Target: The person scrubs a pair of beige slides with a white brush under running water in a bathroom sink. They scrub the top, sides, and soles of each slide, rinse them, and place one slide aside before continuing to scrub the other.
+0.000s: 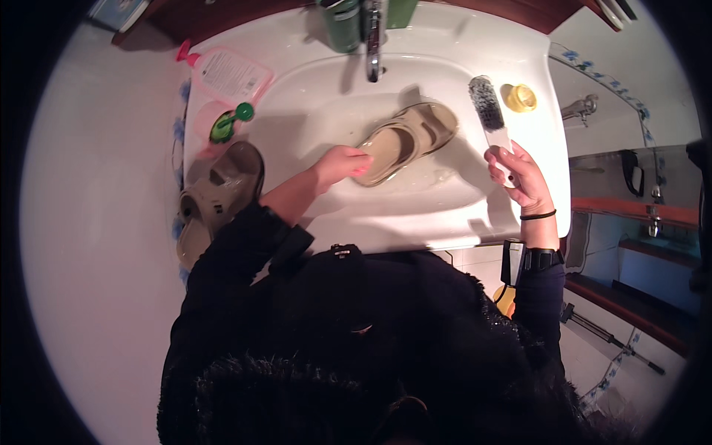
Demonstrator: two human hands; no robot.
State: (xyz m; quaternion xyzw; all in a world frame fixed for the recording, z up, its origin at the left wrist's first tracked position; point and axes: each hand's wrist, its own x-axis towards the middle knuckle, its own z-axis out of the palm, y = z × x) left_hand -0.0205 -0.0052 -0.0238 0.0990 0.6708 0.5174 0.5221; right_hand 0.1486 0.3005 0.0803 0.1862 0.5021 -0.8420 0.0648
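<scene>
A beige clog-style sandal lies in the basin of a white washbasin, under the chrome faucet. My left hand grips one rounded end of this sandal. To the right, my right hand holds the white handle of a scrubbing brush, whose dark bristles carry whitish foam or wear. The brush is raised apart from the sandal. A second beige sandal rests at the washbasin's left edge, partly hidden by my left sleeve.
A pink pump bottle lies at the back left, near a green object with a round knob. Behind the basin stands a green cup beside the faucet. A small yellow item sits on the right rim. Another chrome tap is farther right.
</scene>
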